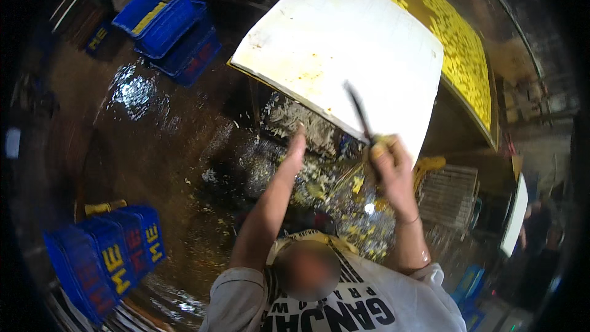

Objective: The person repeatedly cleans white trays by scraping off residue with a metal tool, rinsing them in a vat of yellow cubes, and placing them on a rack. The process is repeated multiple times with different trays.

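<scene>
My right hand (389, 159) grips the handle of a knife (357, 106), its dark blade pointing away over the near edge of a white board (350, 50). Yellow and orange bits and stains lie on the board's left part. My left hand (297, 150) is held out just short of the board's near edge, fingers together and seen edge-on, with nothing visible in it. Beneath the board is a heap of pale scraps (304, 124).
Yellow cut pieces (461, 55) fill a large trough behind and right of the board. Blue plastic crates (152, 18) stand at upper left, and more stacked blue crates (110, 253) at lower left. Scraps litter the wet floor (184, 147). A slatted rack (447, 193) is at right.
</scene>
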Motion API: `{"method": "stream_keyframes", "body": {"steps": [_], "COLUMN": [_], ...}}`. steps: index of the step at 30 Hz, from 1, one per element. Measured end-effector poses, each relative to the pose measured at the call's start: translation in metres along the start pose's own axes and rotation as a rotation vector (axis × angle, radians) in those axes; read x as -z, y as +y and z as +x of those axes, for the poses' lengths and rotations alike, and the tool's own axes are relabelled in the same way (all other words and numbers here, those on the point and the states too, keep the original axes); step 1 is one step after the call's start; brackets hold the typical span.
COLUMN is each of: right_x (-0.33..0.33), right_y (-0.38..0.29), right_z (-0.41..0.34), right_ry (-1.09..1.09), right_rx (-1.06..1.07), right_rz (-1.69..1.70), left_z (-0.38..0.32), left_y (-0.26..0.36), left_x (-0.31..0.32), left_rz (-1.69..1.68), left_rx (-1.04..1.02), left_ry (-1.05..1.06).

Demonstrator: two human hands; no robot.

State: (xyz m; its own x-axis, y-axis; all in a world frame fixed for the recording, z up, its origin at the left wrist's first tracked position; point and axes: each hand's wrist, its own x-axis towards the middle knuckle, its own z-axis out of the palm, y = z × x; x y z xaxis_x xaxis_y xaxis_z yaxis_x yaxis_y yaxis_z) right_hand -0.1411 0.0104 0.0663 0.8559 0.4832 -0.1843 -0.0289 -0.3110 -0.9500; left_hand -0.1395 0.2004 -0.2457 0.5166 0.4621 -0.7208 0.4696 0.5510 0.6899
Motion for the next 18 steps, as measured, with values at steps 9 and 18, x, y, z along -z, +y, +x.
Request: {"method": "stream_keyframes", "body": {"steps": [9, 18], "right_x": [-0.039, -0.121], "right_y": [-0.025, -0.055], "right_z": [0.058, 0.240], "right_ry": [0.557, 0.532], "right_rx": [-0.080, -0.140], "right_rz": [0.233, 0.125], "left_z": [0.048, 0.064], "left_y": [0.266, 0.347], "left_x": [0.148, 0.075], "left_rz": [-0.052, 0.345], "left_rx": [-0.436, -0.522], "left_ry": [-0.346, -0.777]}}
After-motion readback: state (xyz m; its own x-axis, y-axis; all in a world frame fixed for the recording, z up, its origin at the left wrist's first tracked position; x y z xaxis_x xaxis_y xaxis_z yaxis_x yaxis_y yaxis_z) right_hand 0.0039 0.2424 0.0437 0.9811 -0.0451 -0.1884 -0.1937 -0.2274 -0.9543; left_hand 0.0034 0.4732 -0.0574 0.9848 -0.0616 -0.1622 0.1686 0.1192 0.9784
